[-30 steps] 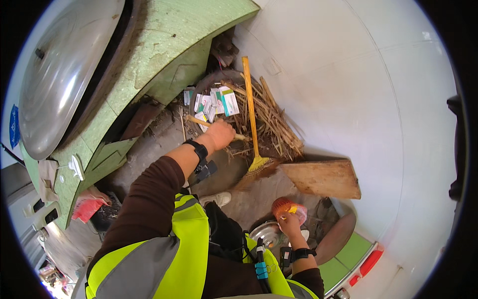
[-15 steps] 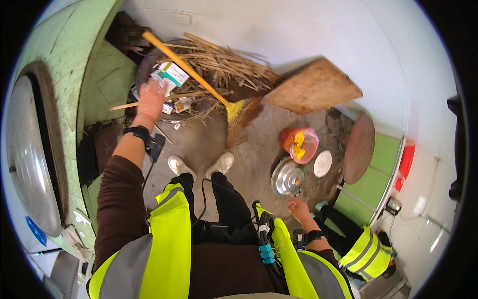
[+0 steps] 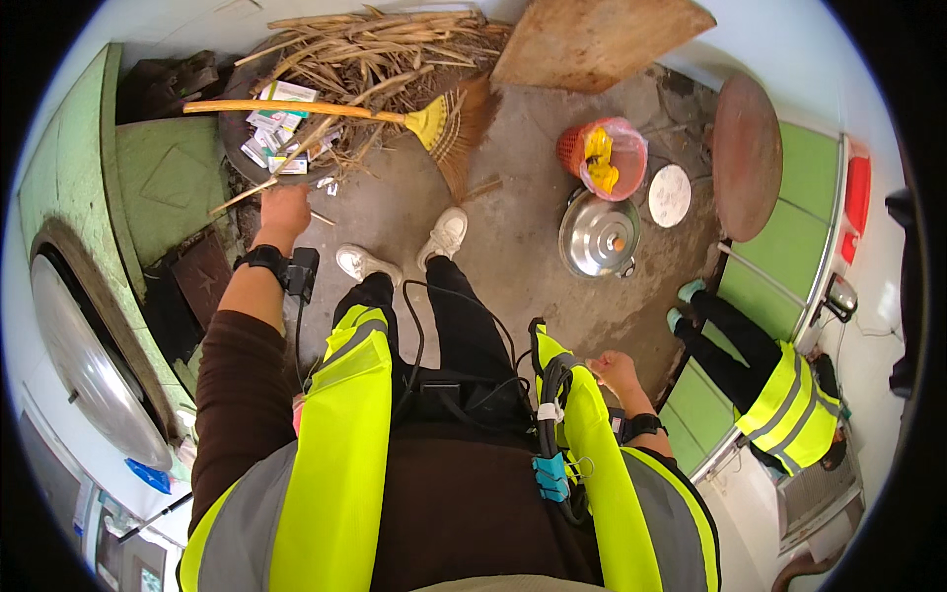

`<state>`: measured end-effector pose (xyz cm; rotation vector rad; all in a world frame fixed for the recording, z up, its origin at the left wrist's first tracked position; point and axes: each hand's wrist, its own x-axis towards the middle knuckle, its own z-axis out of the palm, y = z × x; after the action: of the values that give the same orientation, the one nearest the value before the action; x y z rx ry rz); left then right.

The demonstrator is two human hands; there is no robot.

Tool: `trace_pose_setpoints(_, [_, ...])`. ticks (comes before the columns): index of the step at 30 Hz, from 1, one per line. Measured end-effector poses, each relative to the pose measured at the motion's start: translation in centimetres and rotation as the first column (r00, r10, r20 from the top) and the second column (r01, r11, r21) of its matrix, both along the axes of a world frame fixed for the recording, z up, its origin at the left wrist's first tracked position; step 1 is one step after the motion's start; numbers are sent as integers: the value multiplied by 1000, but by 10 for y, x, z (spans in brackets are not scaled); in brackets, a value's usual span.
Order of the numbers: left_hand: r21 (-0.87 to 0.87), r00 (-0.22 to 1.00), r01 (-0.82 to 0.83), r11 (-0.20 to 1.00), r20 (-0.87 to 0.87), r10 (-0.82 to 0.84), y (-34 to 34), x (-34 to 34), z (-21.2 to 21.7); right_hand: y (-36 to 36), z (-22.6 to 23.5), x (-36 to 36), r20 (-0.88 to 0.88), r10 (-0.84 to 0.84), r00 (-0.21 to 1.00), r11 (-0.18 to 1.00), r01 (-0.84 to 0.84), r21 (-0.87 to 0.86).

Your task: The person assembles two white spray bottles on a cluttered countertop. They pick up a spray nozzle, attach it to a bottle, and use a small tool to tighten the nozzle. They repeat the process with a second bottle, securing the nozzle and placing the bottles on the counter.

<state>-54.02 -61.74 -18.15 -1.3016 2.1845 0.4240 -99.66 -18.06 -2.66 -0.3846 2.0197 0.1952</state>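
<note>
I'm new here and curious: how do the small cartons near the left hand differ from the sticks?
The cartons are box-shaped with flat sides; the sticks are long and thin. The cartons are mainly white with green, the sticks brown. The cartons form a smaller heap than the sticks. Both lie jumbled.

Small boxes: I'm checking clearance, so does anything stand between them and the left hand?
A thin stick slants between the left hand and the small boxes; the broom handle crosses over them, farther up.
</note>
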Motion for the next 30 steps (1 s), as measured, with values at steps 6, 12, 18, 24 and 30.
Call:
trace_pose_setpoints(6, [99,999,26,995,-26,-23,21,-45,-7,27,-7,-6,12,-207,978,971,207,-118])
trace_pose_setpoints(12, [138,992,-70,988,-93,84,11,-75,3,26,-6,-23,49,-98,994,995,98,-9])
trace_pose_setpoints(18, [150,981,-147,978,-108,164,-3,-86,3,34,-32,-49,15,-36,999,997,37,-69])
trace_pose_setpoints(24, [183,978,-131,974,-139,158,-7,-92,-15,0,-25,-61,79,-268,960,960,260,102])
trace_pose_setpoints(30, [257,973,16,966,-227,45,-23,-124,-54,-19,-9,-42,21,-284,959,958,284,-33])
